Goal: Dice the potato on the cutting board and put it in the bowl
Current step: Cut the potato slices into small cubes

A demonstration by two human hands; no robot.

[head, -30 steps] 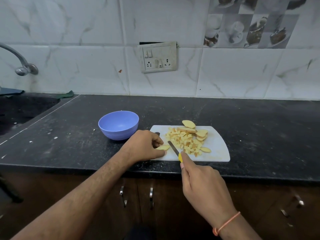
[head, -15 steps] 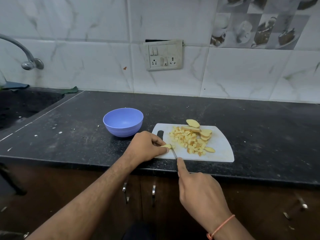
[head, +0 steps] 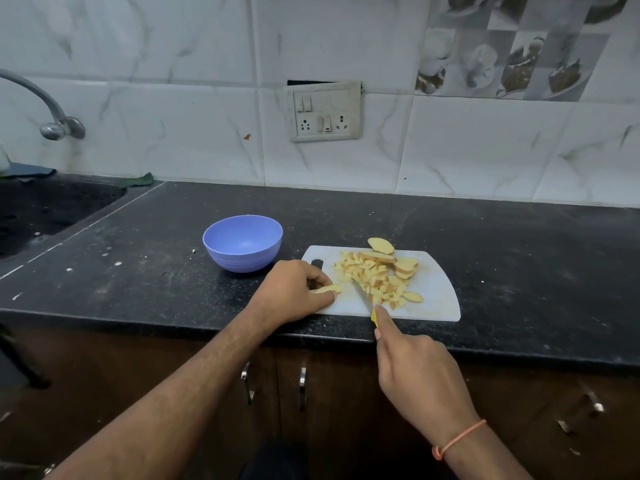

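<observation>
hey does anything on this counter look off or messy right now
Slightly. The cutting board overhangs the countertop front edge, pale crumbs lie left of the empty bowl, and the wall socket plate sits crooked.

A person's left hand (head: 294,289) pinches a pale potato slice (head: 328,289) on a white plastic cutting board (head: 438,292), while the right hand (head: 415,372) holds a yellow-handled knife (head: 363,296) beside diced potato pieces (head: 369,277). An empty blue bowl (head: 242,247) sits nearby on the black speckled countertop (head: 519,258).
</observation>
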